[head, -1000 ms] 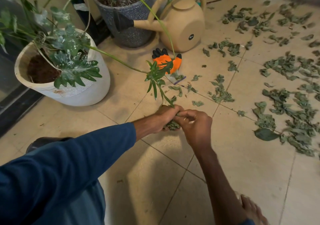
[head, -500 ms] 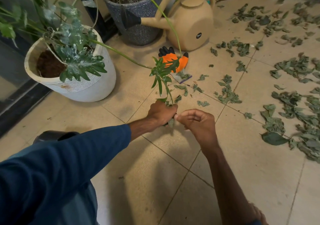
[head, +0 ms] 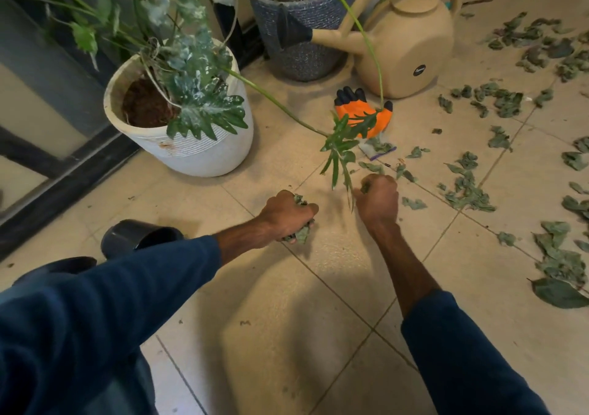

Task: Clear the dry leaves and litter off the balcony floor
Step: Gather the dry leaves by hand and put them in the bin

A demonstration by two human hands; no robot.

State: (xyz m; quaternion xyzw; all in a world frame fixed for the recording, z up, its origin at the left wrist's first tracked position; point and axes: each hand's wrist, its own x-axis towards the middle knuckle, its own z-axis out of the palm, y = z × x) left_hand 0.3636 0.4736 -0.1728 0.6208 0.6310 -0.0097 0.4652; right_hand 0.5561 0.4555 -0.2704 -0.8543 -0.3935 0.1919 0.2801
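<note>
Dry grey-green leaves (head: 468, 191) lie scattered over the beige tiled floor, mostly to the right and far right. My left hand (head: 287, 215) is a fist low over the tiles and grips a wad of dry leaves (head: 301, 234) that pokes out below and above its fingers. My right hand (head: 377, 199) is curled a little further out and to the right, with a bit of leaf showing at its thumb side. A loose leaf (head: 413, 204) lies just right of it. A drooping green plant stem tip (head: 339, 156) hangs between the two hands.
A white plant pot (head: 197, 156) stands at the left, a grey pot (head: 302, 54) and a tan watering can (head: 411, 41) behind. An orange-and-black glove (head: 363, 114) lies on the floor ahead. A dark round container (head: 134, 236) sits by my left sleeve. A glass door frame runs along the left.
My hands were together, passing leaves into the left one; now they are apart. The left hand pulled back with the wad, the right moved out toward the loose leaves.
</note>
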